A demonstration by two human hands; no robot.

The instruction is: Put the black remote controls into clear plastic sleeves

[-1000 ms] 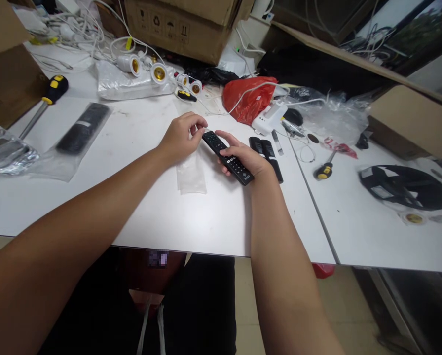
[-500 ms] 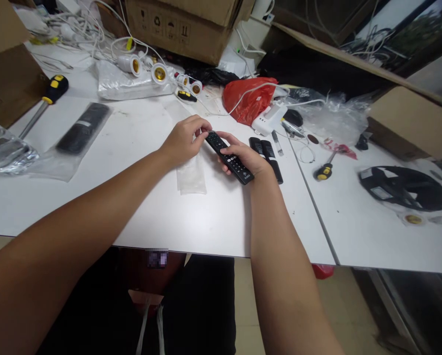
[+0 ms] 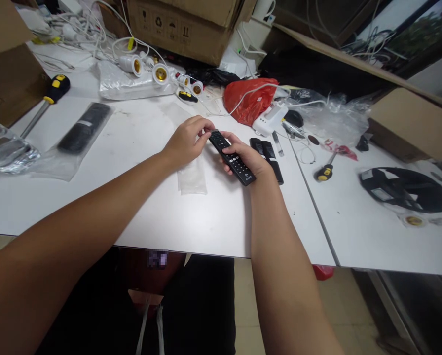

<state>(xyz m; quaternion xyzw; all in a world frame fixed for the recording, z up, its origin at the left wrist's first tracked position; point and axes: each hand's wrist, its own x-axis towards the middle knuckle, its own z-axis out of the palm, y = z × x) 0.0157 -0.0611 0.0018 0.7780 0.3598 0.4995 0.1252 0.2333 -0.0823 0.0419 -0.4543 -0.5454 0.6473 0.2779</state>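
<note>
In the right fingers (image 3: 235,147), black remote (image 3: 239,168) aslant, top end away-left.

I wear the one camera on my head, so it looks from above my lap (image 3: 206,301), which sits at six o'clock, forward and steeply down over the white table (image 3: 143,212). It is near enough that my left forearm (image 3: 106,207) enters large from eight o'clock and my right forearm (image 3: 280,236) from five, leading to my left hand (image 3: 187,140) and right hand (image 3: 245,153) close to the middle. The wide view reaches a cardboard box (image 3: 180,34) just before twelve and a window (image 3: 417,37) at two; the table's near edge dips slightly toward three.
</note>
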